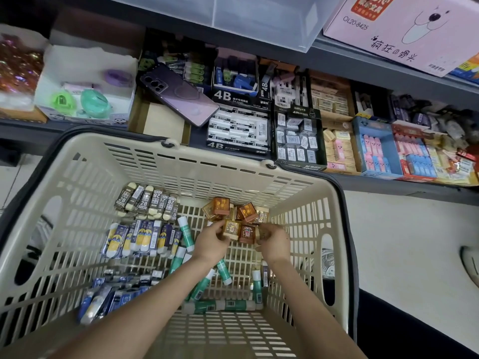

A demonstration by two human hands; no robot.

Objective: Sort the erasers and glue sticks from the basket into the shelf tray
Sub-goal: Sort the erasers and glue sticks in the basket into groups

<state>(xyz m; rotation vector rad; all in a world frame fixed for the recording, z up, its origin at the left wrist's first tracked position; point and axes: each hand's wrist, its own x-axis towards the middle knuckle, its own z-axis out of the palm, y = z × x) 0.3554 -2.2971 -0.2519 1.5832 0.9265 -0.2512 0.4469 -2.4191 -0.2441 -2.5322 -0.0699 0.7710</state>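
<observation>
A beige slotted basket (228, 161) fills the lower view. At its far right corner lies a heap of small orange-brown boxed erasers (246, 211). My left hand (211, 242) pinches one yellow-orange boxed eraser (231, 228) at the heap's near edge. Just to the right, my right hand (274, 242) curls its fingers round another small box in the heap. Green and white glue sticks (223, 272) lie scattered under my forearms. Grey 2B erasers (149, 202) and blue-yellow sleeved erasers (141, 238) lie in rows at the left.
Behind the basket a shelf holds open trays: 4B eraser boxes (237, 132), a miffy box (299, 139), pink and blue erasers (375, 151). A purple phone (178, 94) rests across an empty cardboard tray (162, 123). A pink carton (404, 29) sits on the shelf above.
</observation>
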